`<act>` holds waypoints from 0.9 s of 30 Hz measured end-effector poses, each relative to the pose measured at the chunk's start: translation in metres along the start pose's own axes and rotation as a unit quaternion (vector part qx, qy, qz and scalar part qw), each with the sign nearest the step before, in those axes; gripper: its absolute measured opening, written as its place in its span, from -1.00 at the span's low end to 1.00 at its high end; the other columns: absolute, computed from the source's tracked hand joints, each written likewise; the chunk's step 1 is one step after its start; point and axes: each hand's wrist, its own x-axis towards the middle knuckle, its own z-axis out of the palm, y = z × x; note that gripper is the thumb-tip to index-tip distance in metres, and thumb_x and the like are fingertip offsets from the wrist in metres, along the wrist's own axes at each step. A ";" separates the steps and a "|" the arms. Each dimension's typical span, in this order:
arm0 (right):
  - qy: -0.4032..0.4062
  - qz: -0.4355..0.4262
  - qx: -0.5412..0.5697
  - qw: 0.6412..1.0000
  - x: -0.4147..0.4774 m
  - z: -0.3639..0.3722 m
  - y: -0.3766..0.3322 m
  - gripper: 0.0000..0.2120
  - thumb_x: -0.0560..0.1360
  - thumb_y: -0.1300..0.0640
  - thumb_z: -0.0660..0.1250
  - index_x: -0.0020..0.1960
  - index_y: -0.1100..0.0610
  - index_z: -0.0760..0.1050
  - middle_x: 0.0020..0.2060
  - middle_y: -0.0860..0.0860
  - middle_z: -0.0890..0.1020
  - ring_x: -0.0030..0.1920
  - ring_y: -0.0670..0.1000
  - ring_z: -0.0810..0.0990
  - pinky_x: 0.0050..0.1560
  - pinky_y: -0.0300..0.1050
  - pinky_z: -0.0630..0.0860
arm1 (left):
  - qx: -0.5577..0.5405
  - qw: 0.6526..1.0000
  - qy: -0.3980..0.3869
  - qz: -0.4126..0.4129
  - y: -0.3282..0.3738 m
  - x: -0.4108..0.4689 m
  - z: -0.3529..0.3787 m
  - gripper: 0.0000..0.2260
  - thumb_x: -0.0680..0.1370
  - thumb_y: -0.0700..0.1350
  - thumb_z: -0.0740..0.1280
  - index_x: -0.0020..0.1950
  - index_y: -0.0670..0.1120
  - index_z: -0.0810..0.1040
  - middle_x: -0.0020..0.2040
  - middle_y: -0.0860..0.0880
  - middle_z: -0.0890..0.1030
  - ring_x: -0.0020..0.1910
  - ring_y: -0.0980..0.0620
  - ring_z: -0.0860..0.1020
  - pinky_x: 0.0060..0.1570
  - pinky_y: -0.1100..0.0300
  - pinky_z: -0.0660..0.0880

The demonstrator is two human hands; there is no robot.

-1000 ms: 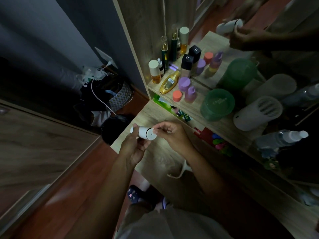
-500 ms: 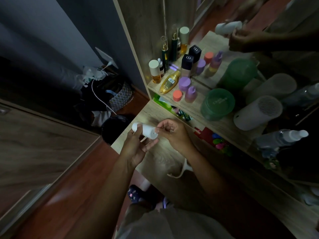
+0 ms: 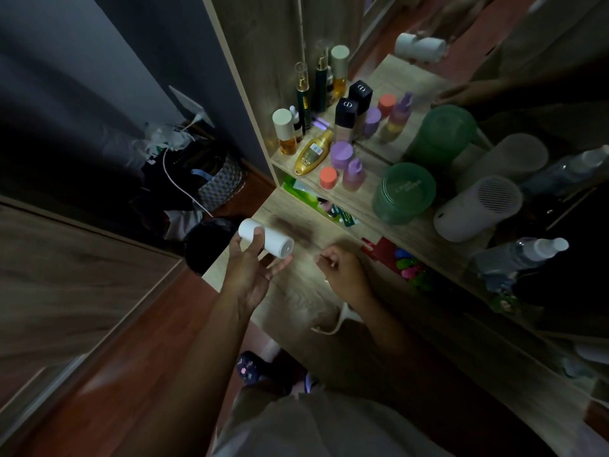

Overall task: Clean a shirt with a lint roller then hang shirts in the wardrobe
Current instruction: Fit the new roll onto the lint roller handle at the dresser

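Over wooden desk (image 3: 296,305), left hand (image 3: 248,273) grips lint roller (image 3: 275,243), right hand (image 3: 342,275) unclear; cap (image 3: 346,106) reads "CD".

Black square cap (image 3: 346,105), upper middle of the frame: we read a pale oval monogram, "CD". The same mark shows on the cap's mirror image (image 3: 361,89) just above and to the right.

Gold bottle (image 3: 314,151) lying on the shelf: white barcode label, digits too small for us to read.

Green jar lid (image 3: 408,186), right of centre: raised lettering in two lines, not legible.

Green packet (image 3: 342,216) under the shelf: white print, too blurred to read.
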 end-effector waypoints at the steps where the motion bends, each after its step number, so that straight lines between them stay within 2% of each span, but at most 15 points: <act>1: 0.003 0.022 -0.031 0.999 -0.001 0.001 0.011 -0.88 0.60 0.05 0.34 0.03 0.11 0.54 -0.14 0.04 0.67 -0.11 -0.01 0.64 -0.10 -0.11 0.59 | 0.005 1.000 0.001 0.002 0.000 0.001 -0.001 -0.55 0.65 -0.12 0.30 0.52 -0.06 0.26 0.19 -0.14 0.51 0.05 -0.16 0.63 -0.06 -0.16 0.67; 5: 0.020 0.057 -0.179 0.982 -0.012 -0.003 0.049 -0.80 0.62 -0.02 0.28 0.04 0.12 0.54 -0.11 0.03 0.64 -0.06 -0.02 0.64 -0.16 -0.24 0.52 | 0.017 1.000 0.006 0.005 -0.002 0.000 -0.003 -0.54 0.65 -0.11 0.31 0.51 -0.03 0.25 0.19 -0.14 0.52 0.04 -0.15 0.65 -0.07 -0.14 0.67; 9: 0.045 0.045 -0.347 0.936 -0.028 -0.011 0.061 -0.65 0.58 -0.23 0.22 -0.09 0.04 0.52 -0.24 -0.01 0.56 -0.24 -0.07 0.55 -0.27 -0.23 0.42 | 0.027 1.000 0.011 0.000 -0.006 -0.001 -0.003 -0.60 0.65 -0.11 0.31 0.47 -0.02 0.29 0.19 -0.14 0.51 0.02 -0.14 0.65 -0.11 -0.11 0.68; 12: 0.032 0.100 -0.410 0.906 -0.032 -0.007 0.066 -0.51 0.52 -0.37 0.19 -0.05 0.06 0.53 -0.24 0.01 0.58 -0.29 -0.07 0.55 -0.25 -0.17 0.52 | 0.030 1.000 0.010 0.000 -0.009 -0.002 -0.003 -0.59 0.65 -0.11 0.31 0.47 -0.02 0.29 0.19 -0.15 0.51 0.02 -0.14 0.65 -0.11 -0.11 0.69; 16: 0.012 0.147 -0.395 0.907 -0.028 -0.007 0.064 -0.54 0.55 -0.32 0.20 0.00 0.07 0.55 -0.23 0.01 0.60 -0.28 -0.07 0.59 -0.20 -0.12 0.61 | 0.041 0.999 0.001 0.008 -0.010 -0.004 -0.006 -0.58 0.65 -0.11 0.31 0.48 -0.01 0.29 0.19 -0.13 0.51 0.01 -0.11 0.65 -0.06 -0.13 0.67; 20: -0.041 0.108 -0.304 0.946 -0.027 -0.011 0.043 -0.57 0.65 -0.19 0.12 -0.12 0.10 0.55 -0.29 0.01 0.61 -0.30 -0.08 0.62 -0.18 -0.12 0.65 | 0.052 0.998 -0.005 0.017 -0.008 -0.006 -0.011 -0.66 0.65 -0.09 0.31 0.41 0.01 0.35 0.16 -0.11 0.53 -0.09 -0.04 0.71 -0.05 -0.11 0.67; 22: -0.053 0.077 -0.202 0.975 -0.025 -0.016 0.020 -0.56 0.68 -0.10 0.09 -0.10 0.17 0.57 -0.28 -0.01 0.60 -0.29 -0.05 0.58 -0.21 -0.13 0.55 | 0.063 0.998 -0.011 0.023 -0.006 -0.008 -0.011 -0.70 0.65 -0.08 0.31 0.37 0.04 0.37 0.15 -0.10 0.55 -0.10 -0.03 0.71 -0.02 -0.12 0.65; 24: -0.050 0.020 -0.160 0.986 -0.020 -0.023 -0.006 -0.59 0.68 -0.07 0.10 0.02 0.19 0.59 -0.19 0.00 0.56 -0.17 0.00 0.50 -0.10 -0.13 0.39 | 0.073 0.997 -0.014 0.026 -0.004 -0.009 -0.012 -0.66 0.65 -0.07 0.32 0.41 0.03 0.36 0.16 -0.12 0.55 -0.05 -0.07 0.69 -0.02 -0.12 0.64; 25: -0.059 0.005 -0.159 0.986 -0.017 -0.026 -0.018 -0.63 0.68 -0.06 0.10 0.01 0.14 0.58 -0.17 0.01 0.54 -0.15 0.00 0.47 -0.07 -0.16 0.35 | 0.076 0.997 -0.017 0.026 -0.003 -0.010 -0.012 -0.62 0.64 -0.07 0.32 0.44 0.03 0.34 0.17 -0.13 0.55 -0.02 -0.09 0.68 -0.03 -0.12 0.65; 27: -0.070 -0.020 -0.152 0.986 -0.011 -0.030 -0.037 -0.67 0.68 -0.06 0.11 -0.18 0.03 0.48 -0.26 0.01 0.53 -0.22 0.03 0.47 -0.11 -0.14 0.35 | 0.084 0.996 -0.030 0.023 -0.001 -0.013 -0.012 -0.57 0.63 -0.05 0.33 0.48 0.04 0.32 0.21 -0.15 0.55 0.03 -0.11 0.68 -0.05 -0.09 0.68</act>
